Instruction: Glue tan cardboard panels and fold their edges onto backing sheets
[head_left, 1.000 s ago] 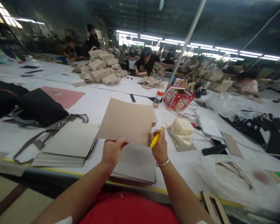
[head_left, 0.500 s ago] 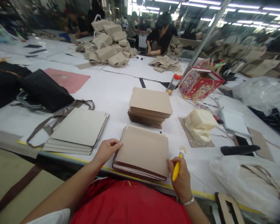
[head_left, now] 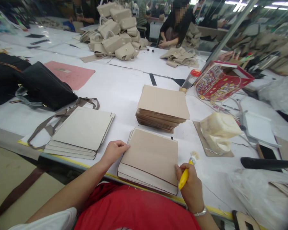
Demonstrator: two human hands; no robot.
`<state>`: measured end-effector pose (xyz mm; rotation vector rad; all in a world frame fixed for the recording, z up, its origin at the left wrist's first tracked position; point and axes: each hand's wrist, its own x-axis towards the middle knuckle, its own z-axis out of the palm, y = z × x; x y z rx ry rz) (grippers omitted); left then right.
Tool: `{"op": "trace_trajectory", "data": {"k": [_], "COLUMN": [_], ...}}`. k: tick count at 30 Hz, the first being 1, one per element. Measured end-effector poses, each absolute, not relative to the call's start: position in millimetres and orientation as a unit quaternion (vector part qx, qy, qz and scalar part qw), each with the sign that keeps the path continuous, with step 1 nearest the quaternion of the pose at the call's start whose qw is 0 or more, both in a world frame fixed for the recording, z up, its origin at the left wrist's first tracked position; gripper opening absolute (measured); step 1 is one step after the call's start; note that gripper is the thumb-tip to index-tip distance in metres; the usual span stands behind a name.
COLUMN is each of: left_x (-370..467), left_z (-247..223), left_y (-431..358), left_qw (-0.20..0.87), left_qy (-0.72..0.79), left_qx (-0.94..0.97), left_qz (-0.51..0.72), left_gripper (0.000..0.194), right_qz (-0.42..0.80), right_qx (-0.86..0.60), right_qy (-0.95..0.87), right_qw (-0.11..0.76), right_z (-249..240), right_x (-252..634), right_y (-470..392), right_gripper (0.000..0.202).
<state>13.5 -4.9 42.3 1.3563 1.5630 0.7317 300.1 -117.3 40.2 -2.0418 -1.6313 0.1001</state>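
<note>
A beige sheet [head_left: 151,153] lies on a stack of pale boards [head_left: 146,179] close to the table's front edge. The sheet is set back, so a pale strip of the stack shows along the front. My left hand [head_left: 115,151] pinches the sheet's left edge between thumb and fingers. My right hand [head_left: 190,182] is closed around a brush [head_left: 184,179] with a yellow handle, bristles pointing away from me. Its fingertips also touch the sheet's right edge. Just behind stands a taller pile of similar beige sheets [head_left: 163,102].
To the left are pale boards [head_left: 83,127] and a black bag [head_left: 50,86]. A cream-coloured container [head_left: 219,124] stands on a board at right, near a black-handled tool [head_left: 266,163] and a plastic bag [head_left: 252,188]. Farther back, a person [head_left: 176,25] works beside piled beige bags [head_left: 117,28].
The beige sheet has moved back over the stack. Where a dark brown edge ran along its front, a pale strip now shows. Both hands stay at its sides, and the camera view has shifted.
</note>
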Motion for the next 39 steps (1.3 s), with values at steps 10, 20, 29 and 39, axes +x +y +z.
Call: {"op": "trace_trajectory", "data": {"k": [10,20,29,39], "left_x": [18.1,20.4,19.4,4.9], "left_z": [53.8,57.8,57.1,46.8], "left_y": [-9.0,-10.1,-5.8,6.6], "left_qw": [0.442,0.403,0.393,0.392], "left_qy": [0.649,0.678,0.660,0.629], "left_qx": [0.555,0.574,0.591,0.631], "left_qz": [0.276,0.220,0.246,0.228], "left_gripper": [0.031,0.032,0.028,0.027], "right_qz": [0.100,0.173,0.149,0.076], "right_qx": [-0.774,-0.786,-0.783,-0.776], "right_qy": [-0.574,-0.540,-0.567,-0.607], "right_qw": [0.248,0.246,0.207,0.152], "right_z": [48.9,54.3,54.2,50.7], "right_x": [297.0,298.0,296.9,295.7], "right_y": [-113.8,-112.9,-110.6,-103.7], "right_gripper": [0.023,0.016,0.020,0.027]}}
